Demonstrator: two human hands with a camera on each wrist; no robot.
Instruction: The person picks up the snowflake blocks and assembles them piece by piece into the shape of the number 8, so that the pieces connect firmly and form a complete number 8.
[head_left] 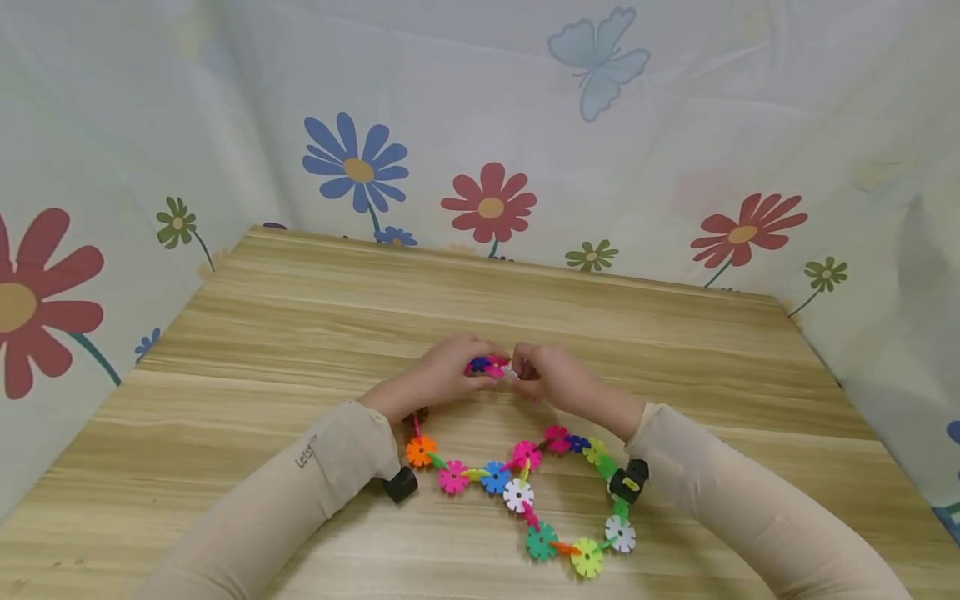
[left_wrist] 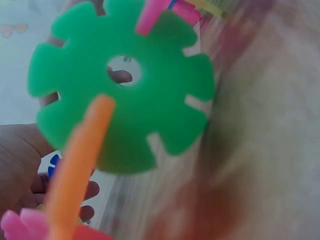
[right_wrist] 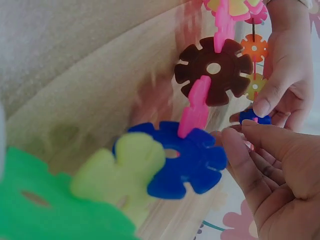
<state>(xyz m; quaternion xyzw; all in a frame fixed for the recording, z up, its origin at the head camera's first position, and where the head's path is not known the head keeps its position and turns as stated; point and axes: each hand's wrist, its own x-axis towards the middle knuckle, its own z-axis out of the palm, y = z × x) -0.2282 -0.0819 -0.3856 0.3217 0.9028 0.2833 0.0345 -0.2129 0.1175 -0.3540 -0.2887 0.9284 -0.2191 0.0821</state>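
My left hand (head_left: 450, 371) pinches a blue notched flower disc (right_wrist: 246, 115) joined to pink pieces. Close against it, my right hand (head_left: 558, 377) pinches a small white piece (head_left: 511, 374) at the chain's end; fingers hide most of it. Below the hands, a chain of slotted discs lies on the table, with an orange disc (head_left: 414, 454), a light blue disc (head_left: 487, 479) and a white disc (head_left: 512, 500) among them. Its right part forms a loop. A green disc (left_wrist: 165, 85) with an orange disc (left_wrist: 70, 180) slotted in it fills the left wrist view.
The wooden table (head_left: 300, 308) carries the chain. Flower-printed cloth (head_left: 450, 83) hangs behind and at both sides. A black wrist camera (head_left: 401, 485) sits at the left cuff; another (head_left: 622, 487) at the right overlaps the loop in the head view.
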